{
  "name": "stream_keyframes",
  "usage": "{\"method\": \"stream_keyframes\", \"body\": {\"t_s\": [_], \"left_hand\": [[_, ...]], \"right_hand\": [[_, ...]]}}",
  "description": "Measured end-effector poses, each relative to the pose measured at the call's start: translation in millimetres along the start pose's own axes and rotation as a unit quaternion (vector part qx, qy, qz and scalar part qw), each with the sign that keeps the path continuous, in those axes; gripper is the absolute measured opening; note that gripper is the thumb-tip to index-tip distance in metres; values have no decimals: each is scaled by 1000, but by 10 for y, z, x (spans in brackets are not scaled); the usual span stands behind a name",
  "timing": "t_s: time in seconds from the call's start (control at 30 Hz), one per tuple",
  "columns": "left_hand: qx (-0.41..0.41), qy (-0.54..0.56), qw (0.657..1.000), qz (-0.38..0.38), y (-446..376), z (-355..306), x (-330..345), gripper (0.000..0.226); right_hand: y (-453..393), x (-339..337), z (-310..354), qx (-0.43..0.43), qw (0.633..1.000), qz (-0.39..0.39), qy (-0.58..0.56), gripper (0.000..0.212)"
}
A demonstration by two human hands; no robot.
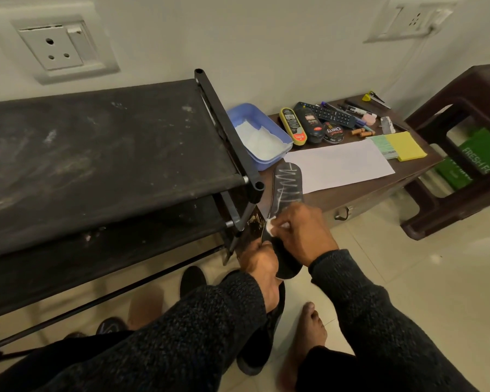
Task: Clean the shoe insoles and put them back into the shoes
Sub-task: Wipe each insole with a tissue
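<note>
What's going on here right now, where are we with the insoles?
A person is mid-clean. The left hand grips a black insole near its heel end, while the right hand presses a white wipe on its surface. White cleaner zigzags remain on the upper part. A black shoe waits on the floor below.

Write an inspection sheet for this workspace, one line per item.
Surface: low brown table beside a dusty black shoe rack.
Job's things: black insole streaked with a white zigzag; white wipe; black shoe on the floor.
Clutter: blue tray, shoe polish containers, remote control, white paper, yellow sticky notes.
Hands: left hand holds the insole; right hand presses the wipe on it.
Cables: white cord down the wall.
Surroundings: wall sockets, brown stool.
</note>
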State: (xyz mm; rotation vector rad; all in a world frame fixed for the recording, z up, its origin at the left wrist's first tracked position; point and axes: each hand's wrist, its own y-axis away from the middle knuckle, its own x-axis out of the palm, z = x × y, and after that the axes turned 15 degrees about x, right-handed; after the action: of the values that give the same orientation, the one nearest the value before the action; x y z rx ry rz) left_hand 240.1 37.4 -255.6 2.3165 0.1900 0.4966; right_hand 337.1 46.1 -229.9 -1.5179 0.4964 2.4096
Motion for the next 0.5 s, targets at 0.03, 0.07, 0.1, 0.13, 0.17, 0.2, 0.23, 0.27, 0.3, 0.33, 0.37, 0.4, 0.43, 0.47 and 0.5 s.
{"method": "stream_keyframes", "body": {"t_s": [0.03, 0.07, 0.1, 0.13, 0.17, 0.2, 0.23, 0.27, 0.3, 0.33, 0.37, 0.4, 0.43, 0.47, 0.5], "left_hand": [[4, 10, 1000, -1, -3, 16, -6, 28], [13, 10, 1000, 2, -9, 43, -16, 29], [28, 3, 1000, 4, -13, 66, -19, 30], [48, -8, 999, 4, -13, 80, -26, 31], [70, -22, 997, 2, -23, 96, -22, 31], [85, -31, 996, 0, -42, 125, -24, 31], [95, -43, 995, -3, -67, 148, -32, 30], [100, -50, 994, -5, -104, 181, -35, 28], [105, -56, 993, 6, -127, 205, -46, 24], [112, -61, 992, 17, -161, 224, -54, 23], [114, -66, 991, 17, -179, 214, -59, 24], [116, -57, 992, 5, -184, 190, -51, 24], [108, -41, 993, -7, -179, 168, -44, 26], [97, -28, 995, -13, -176, 153, -36, 29], [87, -16, 996, -12, -170, 131, -21, 30]], "right_hand": [[35, 31, 17, -7, 1000, 6, 4, 9], [60, 59, 38, -11, 1000, 4, 6, 9], [56, 85, 48, -12, 1000, -5, 4, 10], [37, 95, 68, -12, 1000, -19, 4, 13], [-14, 104, 81, -16, 999, -36, 7, 16], [-79, 110, 90, -18, 998, -52, 15, 17], [-150, 102, 95, -13, 997, -68, 16, 16], [-219, 75, 102, 8, 997, -77, 8, 15], [-264, 49, 113, 30, 996, -81, 0, 16], [-289, 37, 118, 40, 996, -80, 0, 17], [-288, 28, 119, 39, 997, -73, 8, 17], [-264, 14, 116, 34, 998, -56, 14, 17], [-219, 1, 103, 26, 999, -30, 14, 17], [-166, 1, 96, 20, 1000, -4, 14, 17], [-115, 19, 91, 15, 1000, 15, 13, 16]]}}
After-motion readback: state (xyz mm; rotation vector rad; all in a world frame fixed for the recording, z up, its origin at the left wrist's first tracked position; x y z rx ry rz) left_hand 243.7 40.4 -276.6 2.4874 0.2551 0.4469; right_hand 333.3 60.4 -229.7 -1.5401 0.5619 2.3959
